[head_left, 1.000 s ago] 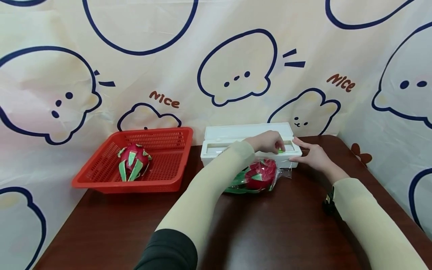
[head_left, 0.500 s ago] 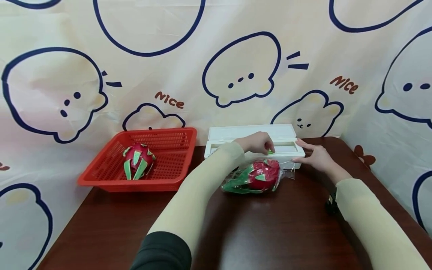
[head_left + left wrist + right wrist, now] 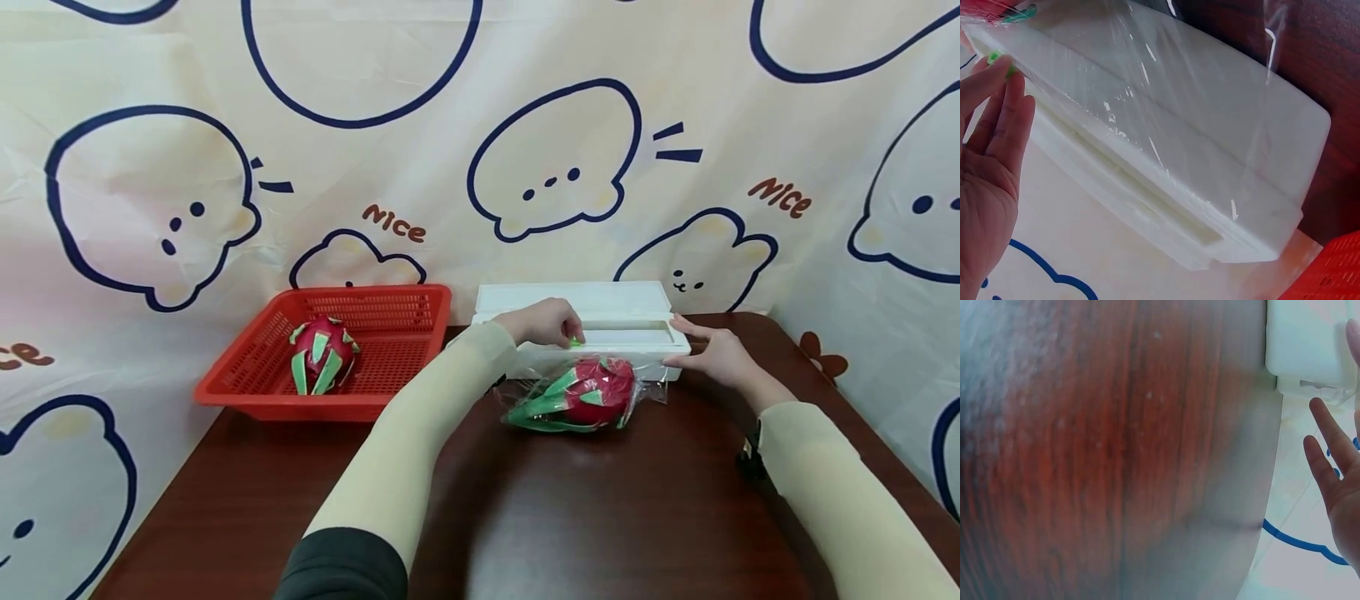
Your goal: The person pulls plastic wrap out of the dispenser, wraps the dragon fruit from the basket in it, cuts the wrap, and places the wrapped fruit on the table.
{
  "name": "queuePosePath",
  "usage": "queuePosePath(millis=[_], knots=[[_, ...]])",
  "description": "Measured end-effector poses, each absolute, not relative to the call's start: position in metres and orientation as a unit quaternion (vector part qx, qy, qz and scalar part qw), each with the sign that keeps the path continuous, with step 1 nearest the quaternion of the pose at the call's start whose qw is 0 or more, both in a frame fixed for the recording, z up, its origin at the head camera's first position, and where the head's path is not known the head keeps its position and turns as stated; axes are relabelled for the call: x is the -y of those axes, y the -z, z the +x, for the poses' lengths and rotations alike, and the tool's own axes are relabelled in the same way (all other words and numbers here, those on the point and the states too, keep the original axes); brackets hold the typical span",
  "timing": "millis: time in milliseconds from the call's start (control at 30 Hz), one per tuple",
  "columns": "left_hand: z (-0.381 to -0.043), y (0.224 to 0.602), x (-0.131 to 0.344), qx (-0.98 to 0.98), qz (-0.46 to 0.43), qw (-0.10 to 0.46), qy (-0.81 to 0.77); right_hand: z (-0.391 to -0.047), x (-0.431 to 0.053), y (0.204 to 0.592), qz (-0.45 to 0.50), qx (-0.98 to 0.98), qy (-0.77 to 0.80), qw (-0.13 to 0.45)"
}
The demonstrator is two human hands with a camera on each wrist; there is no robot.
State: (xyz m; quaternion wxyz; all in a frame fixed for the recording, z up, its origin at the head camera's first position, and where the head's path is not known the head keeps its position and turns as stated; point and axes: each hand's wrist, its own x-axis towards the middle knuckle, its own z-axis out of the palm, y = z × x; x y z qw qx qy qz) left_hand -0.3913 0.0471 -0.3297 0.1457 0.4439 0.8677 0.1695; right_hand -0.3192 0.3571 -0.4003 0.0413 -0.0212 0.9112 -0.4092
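A white plastic wrap dispenser [image 3: 630,350] stands at the back of the table, lid raised. My left hand [image 3: 542,322] pinches a small green slide cutter [image 3: 576,342] on its front edge; the left wrist view shows the cutter [image 3: 995,58] between thumb and fingers. Clear film stretches down the dispenser's front. Right before it lies a red and green dragon fruit [image 3: 598,390] covered in film. My right hand [image 3: 716,354] spans the dispenser's right end, thumb in front and a finger on top. In the right wrist view its other fingers [image 3: 1329,434] are straight and spread.
On the left stands a red plastic basket [image 3: 300,407] with an unwrapped dragon fruit [image 3: 324,352] inside. A patterned cloth wall [image 3: 450,192] rises directly behind the dark wooden table [image 3: 600,517].
My left hand has slid leftward along the dispenser with the green cutter. My right hand stays at the dispenser's right end. The head view has turned slightly left.
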Motion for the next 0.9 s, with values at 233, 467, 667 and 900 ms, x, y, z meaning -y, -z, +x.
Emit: queuePosePath(millis=[233, 467, 667, 900], knots=[[-0.388, 0.326, -0.042, -0.873, 0.445, 0.143, -0.137, -0.320, -0.352, 0.403, -0.022, -0.914, 0.403, 0.038], [-0.385, 0.318, -0.030, -0.889, 0.431, 0.136, -0.077, -0.315, -0.354, 0.401, -0.010, -0.917, 0.396, 0.038], [-0.383, 0.315, -0.021, -0.896, 0.417, 0.146, -0.049, -0.314, -0.353, 0.403, -0.012, -0.915, 0.401, 0.038], [-0.384, 0.312, -0.005, -0.904, 0.399, 0.147, -0.039, -0.317, -0.352, 0.404, -0.005, -0.910, 0.411, 0.043]])
